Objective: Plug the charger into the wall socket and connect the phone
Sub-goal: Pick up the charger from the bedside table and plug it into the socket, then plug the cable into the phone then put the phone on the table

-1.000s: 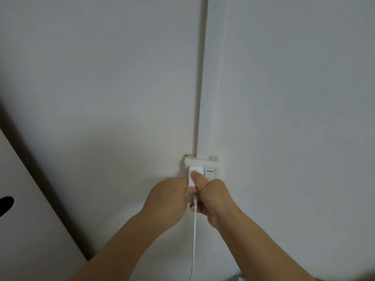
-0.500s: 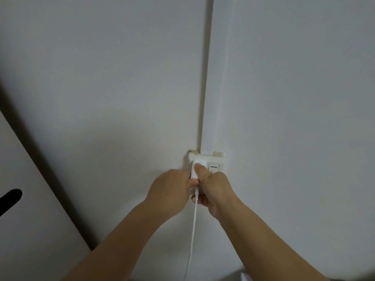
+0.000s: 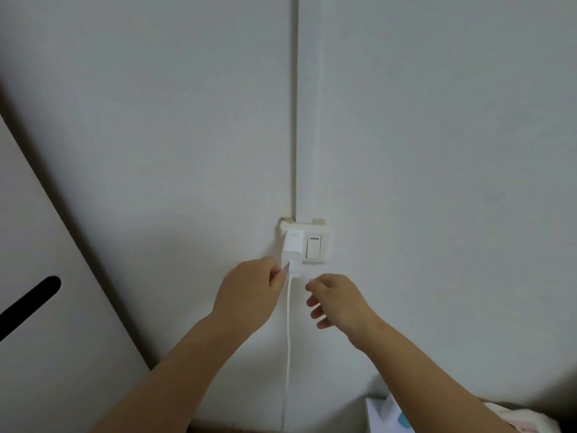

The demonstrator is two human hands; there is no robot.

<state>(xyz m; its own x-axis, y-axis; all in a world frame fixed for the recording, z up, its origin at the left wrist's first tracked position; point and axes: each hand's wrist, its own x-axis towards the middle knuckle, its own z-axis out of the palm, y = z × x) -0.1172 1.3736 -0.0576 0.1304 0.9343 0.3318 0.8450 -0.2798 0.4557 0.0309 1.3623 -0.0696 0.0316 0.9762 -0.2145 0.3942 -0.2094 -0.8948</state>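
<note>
A white charger [image 3: 293, 249] sits in the left half of the white wall socket [image 3: 315, 228], which has a rocker switch [image 3: 313, 247] on its right half. A white cable [image 3: 288, 339] hangs straight down from the charger. My left hand [image 3: 249, 295] is at the charger's lower left corner, its fingertips touching the plug end of the cable. My right hand [image 3: 338, 300] hovers just below and right of the charger, fingers loosely curled and apart, holding nothing. No phone is in view.
A vertical white cable duct [image 3: 307, 107] runs up the wall from the socket. A white cabinet panel with a dark slot handle [image 3: 28, 303] leans in at the left. A tissue box [image 3: 387, 414] lies at the bottom right.
Both hands were gripping and pressing the charger against the socket. Now my right hand has let go and pulled down and to the right; my left hand has slid to the charger's lower edge.
</note>
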